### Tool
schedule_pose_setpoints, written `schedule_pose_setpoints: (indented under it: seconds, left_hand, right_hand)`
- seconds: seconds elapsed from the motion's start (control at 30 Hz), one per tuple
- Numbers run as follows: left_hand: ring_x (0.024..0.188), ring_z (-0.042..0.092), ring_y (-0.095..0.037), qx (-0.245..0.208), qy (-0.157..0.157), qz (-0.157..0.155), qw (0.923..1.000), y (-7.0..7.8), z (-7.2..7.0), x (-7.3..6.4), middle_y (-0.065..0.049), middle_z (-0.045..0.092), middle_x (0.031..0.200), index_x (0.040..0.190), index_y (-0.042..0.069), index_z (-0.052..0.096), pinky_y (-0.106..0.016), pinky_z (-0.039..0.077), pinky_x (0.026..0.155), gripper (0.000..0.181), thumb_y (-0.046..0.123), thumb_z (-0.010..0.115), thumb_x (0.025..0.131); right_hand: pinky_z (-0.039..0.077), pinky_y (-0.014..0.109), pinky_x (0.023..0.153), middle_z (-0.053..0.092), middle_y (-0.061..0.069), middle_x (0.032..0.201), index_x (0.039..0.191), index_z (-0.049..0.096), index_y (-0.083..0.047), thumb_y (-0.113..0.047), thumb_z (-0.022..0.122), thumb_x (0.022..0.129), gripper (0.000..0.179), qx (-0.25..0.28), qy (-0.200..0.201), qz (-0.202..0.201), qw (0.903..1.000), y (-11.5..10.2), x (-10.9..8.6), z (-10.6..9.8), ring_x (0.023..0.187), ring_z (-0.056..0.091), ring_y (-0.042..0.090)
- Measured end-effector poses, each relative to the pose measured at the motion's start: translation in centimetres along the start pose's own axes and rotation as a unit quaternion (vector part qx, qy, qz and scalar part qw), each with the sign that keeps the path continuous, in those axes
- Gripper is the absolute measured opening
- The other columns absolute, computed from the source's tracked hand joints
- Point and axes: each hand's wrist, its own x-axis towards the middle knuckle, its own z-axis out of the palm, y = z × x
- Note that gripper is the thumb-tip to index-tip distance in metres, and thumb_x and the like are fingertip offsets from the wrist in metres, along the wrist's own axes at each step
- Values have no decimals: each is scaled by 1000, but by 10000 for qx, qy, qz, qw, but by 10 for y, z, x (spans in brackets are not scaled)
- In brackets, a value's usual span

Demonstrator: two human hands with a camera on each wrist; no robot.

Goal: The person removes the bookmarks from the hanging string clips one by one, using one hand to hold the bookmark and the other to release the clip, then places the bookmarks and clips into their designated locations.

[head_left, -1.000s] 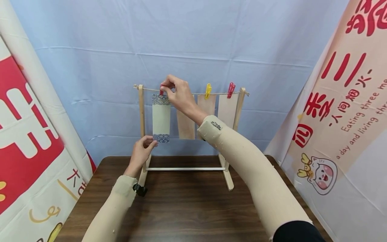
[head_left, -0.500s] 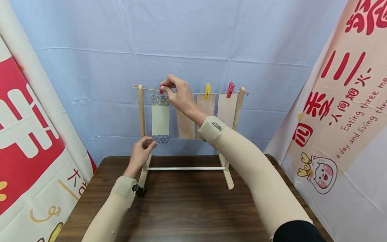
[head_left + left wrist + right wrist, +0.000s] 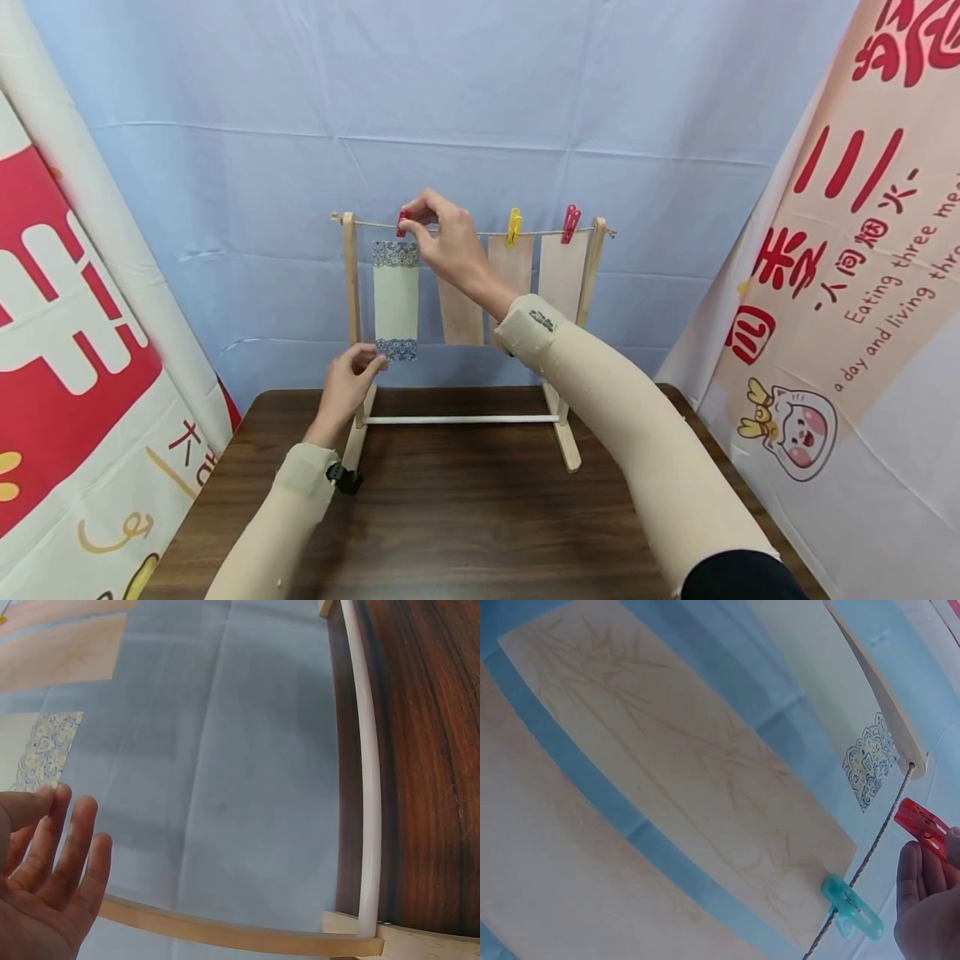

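Between right-hand fingers (image 3: 908,879), a red clothespin (image 3: 917,820)

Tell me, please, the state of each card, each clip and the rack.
Patterned card: unclipped, pinched by left hand
Red clip: pinched by right hand
Teal clip: on the rope, holding a bamboo-print card
Yellow clip: on the rope, holding a pale card
Other red clip: on the rope, holding the rightmost card
Wooden rack: standing upright
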Motion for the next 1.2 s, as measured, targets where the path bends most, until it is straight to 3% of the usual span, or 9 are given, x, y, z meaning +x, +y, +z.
schedule_pose_setpoints:
  seconds: [0.3,0.47,0.7,0.97,1.2]
  left_hand:
    - [102,75,-37,-18,-25,-29,10000,-3,-1,-4,-16,80,108,126,1,71,-38,55,87,26,19,70,107]
    - [102,75,-37,7,34,-98,9999,-8,-1,-5,-15,80,107,127,2,71,-33,53,86,26,19,70,107]
    - [102,73,-37,18,38,-126,9999,-10,-3,-9,-15,80,107,126,2,71,-39,54,90,26,19,70,107]
    - [98,74,-36,80,149,-141,9998,-15,-4,-16,-16,81,105,125,0,71,-25,49,79,25,15,72,106]
    - [92,73,-24,170,210,-152,9995,-19,-4,-19,-13,81,102,123,2,73,-24,50,79,24,19,73,105]
  right_hand:
    - [56,28,93,75,9,109,122,66,-1,-8,72,104,21,-185,110,-162,9996,1,-9,1,98,72,16]
    - [58,35,96,74,10,112,126,66,1,-9,73,103,26,-152,58,-164,9997,1,-14,2,103,71,18]
    - [58,40,98,74,12,114,129,66,1,-10,74,103,29,-111,81,-156,9998,5,-22,0,107,71,20]
    - [59,42,97,76,12,114,129,66,1,-12,74,103,30,52,51,-29,10000,11,-35,-1,105,73,20]
    - [59,37,96,76,12,113,129,66,4,-9,74,103,31,193,119,-67,9997,14,-44,-2,104,73,20]
